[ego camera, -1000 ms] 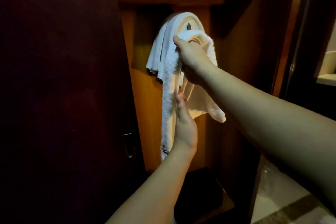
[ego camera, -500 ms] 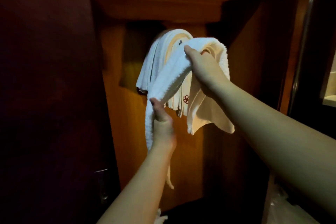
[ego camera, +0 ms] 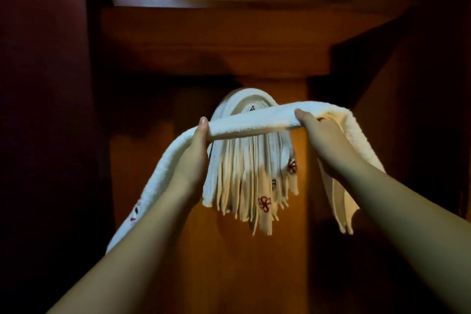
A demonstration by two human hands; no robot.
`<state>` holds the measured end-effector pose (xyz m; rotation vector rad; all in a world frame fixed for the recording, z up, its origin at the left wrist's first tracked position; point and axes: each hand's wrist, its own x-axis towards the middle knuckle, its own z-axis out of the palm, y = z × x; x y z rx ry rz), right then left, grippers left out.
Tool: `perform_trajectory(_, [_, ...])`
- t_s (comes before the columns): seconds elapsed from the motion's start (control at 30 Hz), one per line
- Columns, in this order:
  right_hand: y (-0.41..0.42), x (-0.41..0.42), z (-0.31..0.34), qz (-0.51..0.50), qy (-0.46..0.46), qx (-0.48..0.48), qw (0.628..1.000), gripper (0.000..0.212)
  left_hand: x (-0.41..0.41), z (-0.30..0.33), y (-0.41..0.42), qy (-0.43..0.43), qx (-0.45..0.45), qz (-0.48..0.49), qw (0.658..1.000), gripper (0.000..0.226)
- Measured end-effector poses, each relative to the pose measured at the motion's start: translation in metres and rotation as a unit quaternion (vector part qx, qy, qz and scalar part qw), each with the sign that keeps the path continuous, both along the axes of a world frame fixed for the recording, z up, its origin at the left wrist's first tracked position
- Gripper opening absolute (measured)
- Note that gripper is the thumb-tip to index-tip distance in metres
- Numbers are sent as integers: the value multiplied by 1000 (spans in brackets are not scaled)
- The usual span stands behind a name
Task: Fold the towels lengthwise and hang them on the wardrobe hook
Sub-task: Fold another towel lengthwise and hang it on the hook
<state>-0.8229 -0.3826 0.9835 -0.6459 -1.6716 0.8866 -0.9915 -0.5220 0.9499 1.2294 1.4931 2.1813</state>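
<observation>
A white folded towel point(ego camera: 254, 120) stretches level between both hands, just in front of the hook. My left hand point(ego camera: 196, 150) grips it left of centre, and the left end droops down past my forearm. My right hand point(ego camera: 318, 140) grips it right of centre, with the right end hanging beside my wrist. Behind it, several folded white towels point(ego camera: 249, 178) with small red embroidered marks hang in a bunch from the dark metal hook point(ego camera: 252, 108), whose tip shows above them.
The hook sits on an orange-brown wooden wardrobe panel point(ego camera: 237, 262). A wooden shelf point(ego camera: 216, 41) juts out above it. A dark red wardrobe door point(ego camera: 43, 109) stands close on the left. The right side is in deep shadow.
My left hand has risen from low on the hanging towel to the level of my right, pulling the towel out level. The view has tilted upward, showing the shelf.
</observation>
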Motion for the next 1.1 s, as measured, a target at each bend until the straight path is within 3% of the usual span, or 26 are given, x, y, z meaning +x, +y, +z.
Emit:
perform_trajectory(0.13, [38,-17,23,31,9,-15,999,65,-15,35,23,10,5,-35,999,46])
perform_trajectory(0.3, [73,-42,61,47,-2,15,999,62,-56,74,49,55,42,12,998,81])
perform_trajectory(0.5, [116,-81,105,64,38,3,997,72,-95,119,79,61,63,-29,996,73])
perform_trajectory(0.63, [142,-110,122,127,40,-22,991,83,-122,135,109,63,57,-58,995,76])
perform_trajectory(0.7, [153,-123,127,150,28,-36,988,78,-136,140,122,67,59,-60,994,77])
perform_trajectory(0.8, [172,-136,130,150,61,-24,987,55,-161,147,142,69,55,-68,994,83])
perform_trajectory(0.83, [184,-142,132,138,66,-17,988,57,-167,147,147,67,54,-72,994,88])
perform_trajectory(1.0, [301,-181,129,158,56,-33,985,121,-195,149,172,57,56,-83,993,96])
perform_trajectory(1.1, [255,-171,120,152,44,-48,986,119,-206,141,183,52,63,-91,992,89])
